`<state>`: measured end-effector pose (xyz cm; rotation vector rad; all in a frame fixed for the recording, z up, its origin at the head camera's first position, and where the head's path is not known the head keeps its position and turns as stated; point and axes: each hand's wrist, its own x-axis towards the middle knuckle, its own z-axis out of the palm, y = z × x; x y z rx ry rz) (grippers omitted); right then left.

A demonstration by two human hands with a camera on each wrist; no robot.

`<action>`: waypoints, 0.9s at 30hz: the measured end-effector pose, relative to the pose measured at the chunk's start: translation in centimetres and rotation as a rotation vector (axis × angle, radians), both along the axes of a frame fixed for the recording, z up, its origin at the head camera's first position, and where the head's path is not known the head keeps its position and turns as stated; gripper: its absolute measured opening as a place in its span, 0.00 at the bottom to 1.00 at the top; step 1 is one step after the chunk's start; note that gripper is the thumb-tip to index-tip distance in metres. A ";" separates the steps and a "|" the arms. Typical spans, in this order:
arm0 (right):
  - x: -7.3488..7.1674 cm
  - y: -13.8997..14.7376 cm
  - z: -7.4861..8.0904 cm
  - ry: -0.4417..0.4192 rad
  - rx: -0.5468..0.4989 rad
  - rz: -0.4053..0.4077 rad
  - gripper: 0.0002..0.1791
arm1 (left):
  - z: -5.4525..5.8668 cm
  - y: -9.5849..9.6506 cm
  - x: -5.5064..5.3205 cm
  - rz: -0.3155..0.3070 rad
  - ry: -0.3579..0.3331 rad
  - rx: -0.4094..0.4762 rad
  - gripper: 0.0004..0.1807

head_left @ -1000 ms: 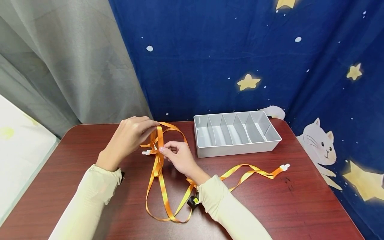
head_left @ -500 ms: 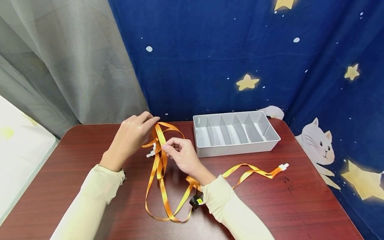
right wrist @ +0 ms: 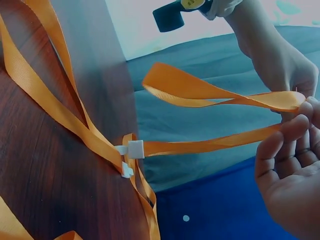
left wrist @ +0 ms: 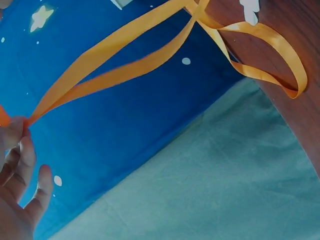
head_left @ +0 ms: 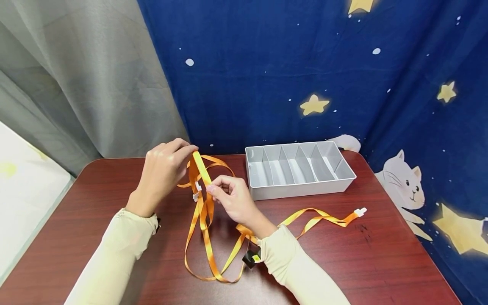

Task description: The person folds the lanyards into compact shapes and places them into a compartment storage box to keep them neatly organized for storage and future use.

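Observation:
My left hand (head_left: 164,173) pinches an orange lanyard strap (head_left: 202,168) at its top, above the table. Lower down, my right hand (head_left: 234,199) holds the same strap between thumb and index finger, leaving a short taut stretch between the hands. White plastic buckles (head_left: 197,192) hang beside it; the right wrist view shows a white buckle (right wrist: 135,149) on the ribbon. A folded strap loop sticks out from the fingers there. In the left wrist view, the fingertips of a hand (left wrist: 20,195) grip the ribbon (left wrist: 115,40). More orange ribbon loops lie on the table below.
Another stretch of orange lanyard (head_left: 314,210) runs rightward over the dark red table (head_left: 381,262), ending in a white clip (head_left: 360,212). A light grey divided box (head_left: 301,190) stands at the back. A blue star-patterned curtain (head_left: 267,84) hangs behind.
My left hand has shifted slightly left, drawing the strap into a straight slant towards my right hand. The white buckles have swung right. My right hand has moved slightly right.

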<state>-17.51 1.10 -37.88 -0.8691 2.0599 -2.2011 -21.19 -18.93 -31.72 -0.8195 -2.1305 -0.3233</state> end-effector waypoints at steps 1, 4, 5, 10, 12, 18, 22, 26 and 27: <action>0.0 0.0 0.0 0.001 0.000 0.003 0.09 | 0.1 0.0 0.1 0.006 0.000 0.000 0.08; 0.1 0.2 0.2 0.009 0.002 0.011 0.09 | 0.3 0.1 0.3 0.017 0.014 0.002 0.07; 0.1 0.2 0.2 0.013 0.003 0.008 0.10 | 0.4 0.2 0.3 0.018 0.024 0.008 0.07; 0.0 0.4 0.3 0.019 0.000 -0.021 0.09 | 1.2 0.6 0.8 0.025 0.079 0.034 0.08; -0.1 0.5 0.3 0.026 0.002 -0.032 0.08 | 1.5 0.7 0.9 0.022 0.098 0.045 0.09; -0.3 0.9 0.4 0.055 0.012 -0.029 0.07 | 2.4 1.4 1.5 -0.031 0.109 0.092 0.08; -0.4 1.1 0.6 0.061 0.023 -0.028 0.07 | 3.0 1.9 1.9 -0.069 0.096 0.114 0.09; -0.6 1.1 0.8 0.077 0.055 -0.031 0.05 | 3.5 2.3 2.5 -0.095 0.102 0.116 0.09; -0.6 1.1 0.8 0.086 0.062 -0.033 0.05 | 3.6 2.3 2.7 -0.099 0.106 0.115 0.09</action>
